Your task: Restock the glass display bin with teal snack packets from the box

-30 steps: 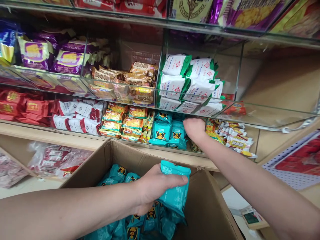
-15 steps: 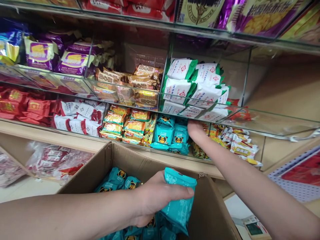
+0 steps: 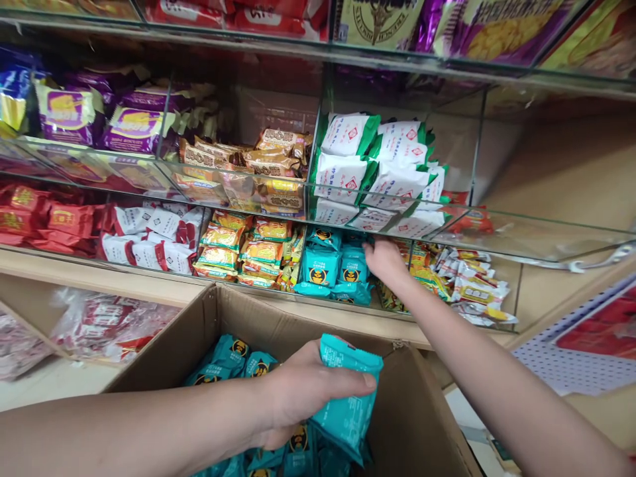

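Note:
My left hand grips a teal snack packet above an open cardboard box, thumb across its front. More teal packets with black-and-yellow emblems lie inside the box. My right hand reaches into the bottom shelf row, at the right side of a stack of teal packets. Its fingertips meet the edge of the stack, but most of its fingers are hidden, so whether it holds a packet cannot be made out.
The cardboard box stands against the shelf front. Glass dividers and a glass lip border the compartments. Beside the teal stack lie yellow-orange packets and white-and-yellow packets. White-and-green packets sit above my right hand.
My right hand has drawn back a little from under the upper shelf, showing more of its back. My left hand still holds its packet. The view has shifted slightly.

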`<state>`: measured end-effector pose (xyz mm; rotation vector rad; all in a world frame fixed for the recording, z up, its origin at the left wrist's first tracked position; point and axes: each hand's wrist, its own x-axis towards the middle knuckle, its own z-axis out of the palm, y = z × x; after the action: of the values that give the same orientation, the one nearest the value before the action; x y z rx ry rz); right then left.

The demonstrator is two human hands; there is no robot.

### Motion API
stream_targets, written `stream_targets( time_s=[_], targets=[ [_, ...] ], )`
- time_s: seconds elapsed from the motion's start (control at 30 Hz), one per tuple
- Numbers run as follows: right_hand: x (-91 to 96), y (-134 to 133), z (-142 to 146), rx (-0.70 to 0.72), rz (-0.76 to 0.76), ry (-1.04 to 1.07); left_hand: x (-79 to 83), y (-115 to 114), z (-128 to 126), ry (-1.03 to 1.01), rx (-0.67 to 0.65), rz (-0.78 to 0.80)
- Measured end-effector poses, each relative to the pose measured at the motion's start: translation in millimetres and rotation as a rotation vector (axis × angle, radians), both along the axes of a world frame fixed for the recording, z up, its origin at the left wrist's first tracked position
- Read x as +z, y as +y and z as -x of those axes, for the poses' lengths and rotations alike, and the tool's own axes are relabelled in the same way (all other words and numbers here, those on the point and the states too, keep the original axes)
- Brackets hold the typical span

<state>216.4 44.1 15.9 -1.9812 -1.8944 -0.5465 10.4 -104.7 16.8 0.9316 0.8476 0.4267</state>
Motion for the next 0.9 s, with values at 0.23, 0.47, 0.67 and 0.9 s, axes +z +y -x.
stream_targets(
  time_s=[0.23, 0.47, 0.67, 0.9],
  targets=[
    [0.8, 14.9, 17.4, 0.040, 0.007, 0.186, 1.0, -0.8, -2.1, -0.030, -0.021, -0.016],
    [16.7, 6.7, 5.8, 0.074, 0.021, 0.316, 5.4, 2.9, -0.5, -0.031, 0.038, 0.056],
    [-6.0, -93.7, 21.9, 0.329, 0.117, 0.924, 4.2, 25.1, 3.7, -0.053, 0.182, 0.101],
    [-39.7, -155.2, 53.8, 0.461, 0.429, 1.373, 1.0, 26.4, -2.1, -0.131, 0.148, 0.048]
  ],
)
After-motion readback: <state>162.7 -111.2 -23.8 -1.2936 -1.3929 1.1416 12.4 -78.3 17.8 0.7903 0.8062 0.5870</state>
